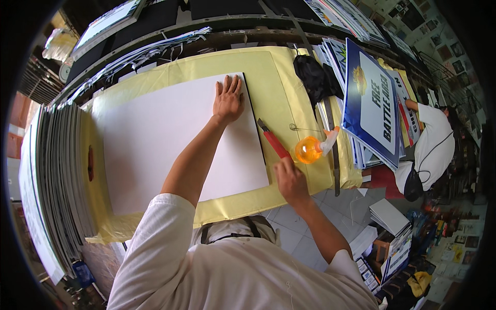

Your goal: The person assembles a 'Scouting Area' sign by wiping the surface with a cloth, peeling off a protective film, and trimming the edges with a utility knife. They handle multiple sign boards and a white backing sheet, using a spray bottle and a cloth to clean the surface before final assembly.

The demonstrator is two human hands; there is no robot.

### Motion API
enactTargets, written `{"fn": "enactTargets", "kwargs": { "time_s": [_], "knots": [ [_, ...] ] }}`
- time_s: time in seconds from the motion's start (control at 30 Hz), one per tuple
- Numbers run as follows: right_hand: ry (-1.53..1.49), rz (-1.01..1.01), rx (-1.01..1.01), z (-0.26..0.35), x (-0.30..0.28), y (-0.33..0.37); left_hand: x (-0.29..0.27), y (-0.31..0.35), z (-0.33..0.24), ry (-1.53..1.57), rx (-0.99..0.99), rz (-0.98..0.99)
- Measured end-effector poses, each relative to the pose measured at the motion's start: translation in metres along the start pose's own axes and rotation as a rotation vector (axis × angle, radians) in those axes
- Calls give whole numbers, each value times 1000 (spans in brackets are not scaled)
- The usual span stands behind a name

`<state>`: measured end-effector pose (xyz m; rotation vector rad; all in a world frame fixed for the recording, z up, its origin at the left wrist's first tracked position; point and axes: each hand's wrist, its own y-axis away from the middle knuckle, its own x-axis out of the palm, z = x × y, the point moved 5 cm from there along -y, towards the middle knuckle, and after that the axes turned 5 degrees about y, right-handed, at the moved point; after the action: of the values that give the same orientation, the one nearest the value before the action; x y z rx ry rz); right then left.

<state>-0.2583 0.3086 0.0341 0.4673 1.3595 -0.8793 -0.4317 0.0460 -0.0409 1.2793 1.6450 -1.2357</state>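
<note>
A large white board (160,139) lies flat on the yellow-covered table (279,77). My left hand (228,101) presses on it near its far right corner, palm down with the fingers stretched out. Beyond the board's right edge, my right hand (290,178) is wrapped round the red handle of a utility knife (275,142). The knife's dark tip points away from me and to the left, close to the board's dark right edge. A spray bottle (309,150) with orange liquid lies to the right of the knife, beside a thin wire loop (293,127).
Many stacked boards (62,170) stand at the table's left end. A black cloth or bag (316,77) and printed signs (369,98) crowd the right end. Another person (434,137) bends over past the signs. A small dark red object (91,163) lies left of the board.
</note>
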Motion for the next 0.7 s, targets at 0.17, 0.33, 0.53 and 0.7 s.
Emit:
{"fn": "enactTargets", "kwargs": {
  "time_s": [0.17,0.33,0.53,0.7],
  "knots": [
    [-176,-291,31,-12,-65,-51,-3,2,-1,18,6,-42],
    [-458,-475,136,-18,-123,-85,-5,4,-3,52,10,-56],
    [-993,-541,173,2,-201,-120,-11,5,10,344,-41,-108],
    [-1184,-334,169,2,-257,-132,-109,6,-55,1204,86,-260]
  ]
}}
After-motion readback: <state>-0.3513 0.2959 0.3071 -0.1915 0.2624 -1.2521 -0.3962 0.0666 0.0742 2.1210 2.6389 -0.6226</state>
